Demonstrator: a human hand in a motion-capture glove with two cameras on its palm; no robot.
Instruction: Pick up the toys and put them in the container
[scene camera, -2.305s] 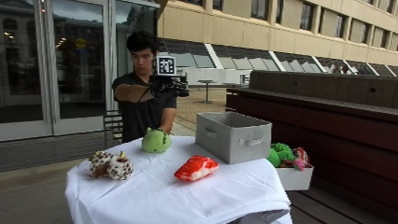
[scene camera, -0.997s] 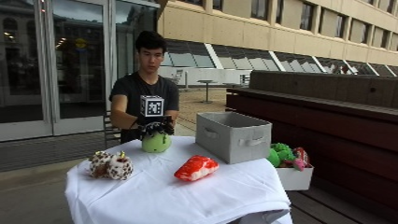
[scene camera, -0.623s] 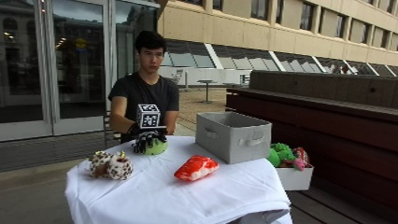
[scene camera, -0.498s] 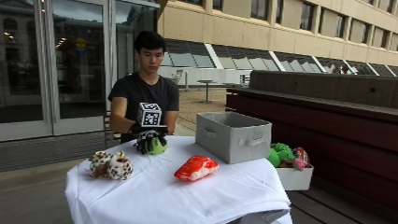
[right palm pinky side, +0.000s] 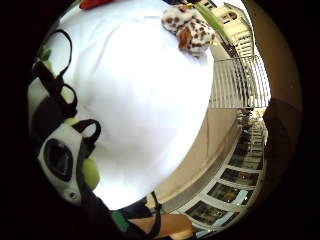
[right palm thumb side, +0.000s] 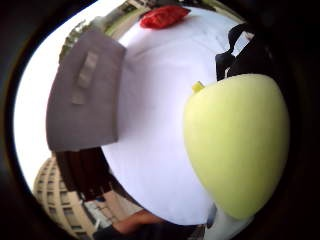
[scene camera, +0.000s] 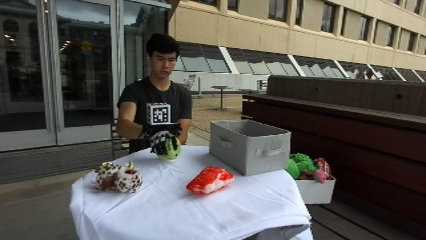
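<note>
The green toy (scene camera: 169, 149) is in the gloved right hand (scene camera: 160, 141), whose grip is closed around it, fingers curled over its top and sides. In the outside view the toy sits low above the far part of the counter (scene camera: 166, 205), near the person's chest; whether it touches the white cloth cannot be told. In the thumb side palm view the same toy (right palm thumb side: 237, 145) fills much of the frame as a smooth pale green round shape with a small yellow nub at its edge, close against the palm.

On the cloth in front of it lies a red and white toy (scene camera: 210, 180), toward the near middle of the counter. A brown spotted toy (scene camera: 118, 177) lies apart from it near the counter's other edge; the little finger side palm view shows it (right palm pinky side: 189, 28) resting on the white cloth.

The grey fabric container (scene camera: 250, 146) stands upright on the counter beside the red toy, well apart from the hand, its open top up. Beyond it, lower than the counter, a white box (scene camera: 315, 190) holds more plush toys (scene camera: 303, 165), green and pink among them.
</note>
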